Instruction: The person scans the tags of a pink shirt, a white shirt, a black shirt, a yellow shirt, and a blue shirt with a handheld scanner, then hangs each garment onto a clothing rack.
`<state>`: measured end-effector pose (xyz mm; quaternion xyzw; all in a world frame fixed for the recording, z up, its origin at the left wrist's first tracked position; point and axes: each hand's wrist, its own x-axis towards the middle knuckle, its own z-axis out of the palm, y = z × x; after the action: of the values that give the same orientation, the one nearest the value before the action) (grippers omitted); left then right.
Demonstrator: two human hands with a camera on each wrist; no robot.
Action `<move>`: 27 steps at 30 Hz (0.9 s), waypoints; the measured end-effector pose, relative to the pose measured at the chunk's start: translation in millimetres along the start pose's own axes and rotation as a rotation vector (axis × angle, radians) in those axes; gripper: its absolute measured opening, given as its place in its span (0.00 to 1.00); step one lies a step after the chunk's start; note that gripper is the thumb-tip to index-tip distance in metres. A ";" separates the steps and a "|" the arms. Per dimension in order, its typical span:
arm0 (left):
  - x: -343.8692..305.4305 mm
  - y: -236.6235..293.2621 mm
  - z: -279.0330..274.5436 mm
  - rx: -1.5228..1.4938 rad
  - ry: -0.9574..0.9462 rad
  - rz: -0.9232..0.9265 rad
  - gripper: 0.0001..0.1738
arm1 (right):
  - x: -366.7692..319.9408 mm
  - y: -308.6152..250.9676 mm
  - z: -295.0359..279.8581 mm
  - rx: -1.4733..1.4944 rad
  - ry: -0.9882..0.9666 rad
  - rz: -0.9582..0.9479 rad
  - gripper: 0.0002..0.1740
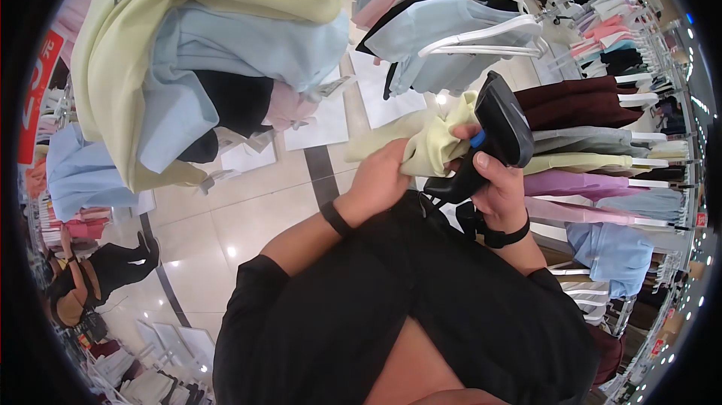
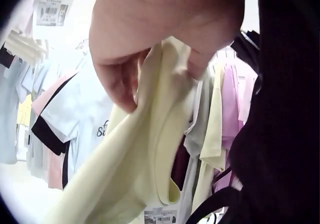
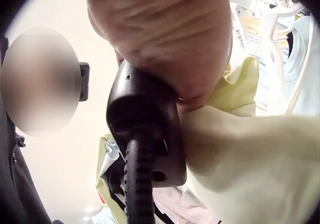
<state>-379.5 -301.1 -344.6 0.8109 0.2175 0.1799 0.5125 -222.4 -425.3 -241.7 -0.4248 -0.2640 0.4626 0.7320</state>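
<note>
Glossy pale floor tiles (image 1: 248,213) and racks of pastel shirts (image 1: 594,160) at three o'clock mark a clothing shop, with a heap of tops (image 1: 203,44) at eleven o'clock. Near centre, the left hand (image 1: 380,179) clutches a pale yellow garment (image 1: 432,138), fingers curled into the cloth. At its three o'clock, against the fabric, the right hand (image 1: 500,191) grips a black handheld scanner (image 1: 502,128).

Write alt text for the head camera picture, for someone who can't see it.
A right hand holds a black scanner beside a pale yellow garment gripped by the left hand. Pastel clothes on white hangers hang all around, above a shiny tiled floor.
</note>
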 end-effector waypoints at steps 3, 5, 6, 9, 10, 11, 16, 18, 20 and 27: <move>0.7 -21.6 -9.8 -0.168 0.026 -0.077 0.23 | -0.9 -3.3 -8.1 -0.048 0.064 -0.050 0.32; -3.6 -23.0 -19.3 -0.407 0.086 -0.170 0.20 | 1.7 -4.1 -21.6 -0.091 0.123 -0.043 0.32; -1.7 -29.2 -20.5 -0.481 0.126 -0.162 0.21 | 2.4 -5.3 -26.2 -0.091 0.150 0.001 0.31; -4.5 -35.4 -26.3 -0.821 0.049 -0.357 0.21 | 0.9 -0.6 -31.0 -0.145 0.155 0.159 0.29; -3.6 -40.2 -24.8 -0.933 0.012 -0.378 0.21 | -0.4 1.6 -32.9 -0.176 0.145 0.210 0.28; -4.1 -39.0 -23.8 -0.977 0.020 -0.383 0.21 | -1.8 6.5 -37.0 -0.221 0.131 0.271 0.30; -9.2 -23.4 -25.4 -1.056 0.035 -0.421 0.21 | -10.2 10.4 -24.6 -0.417 -0.031 0.291 0.30; -11.0 -17.1 -23.1 -1.082 0.043 -0.416 0.20 | -11.8 13.9 -27.3 -0.559 -0.064 0.270 0.31; -13.2 -14.8 -18.8 -1.088 0.043 -0.410 0.20 | -14.6 14.2 -27.6 -0.644 -0.083 0.280 0.32; -19.4 -6.2 -24.6 -1.031 -0.073 -0.467 0.21 | -20.9 22.0 -26.7 -0.673 -0.210 0.175 0.37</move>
<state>-409.5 -290.7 -341.6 0.3917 0.2572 0.1168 0.8757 -220.6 -449.7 -274.0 -0.6131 -0.4379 0.4520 0.4776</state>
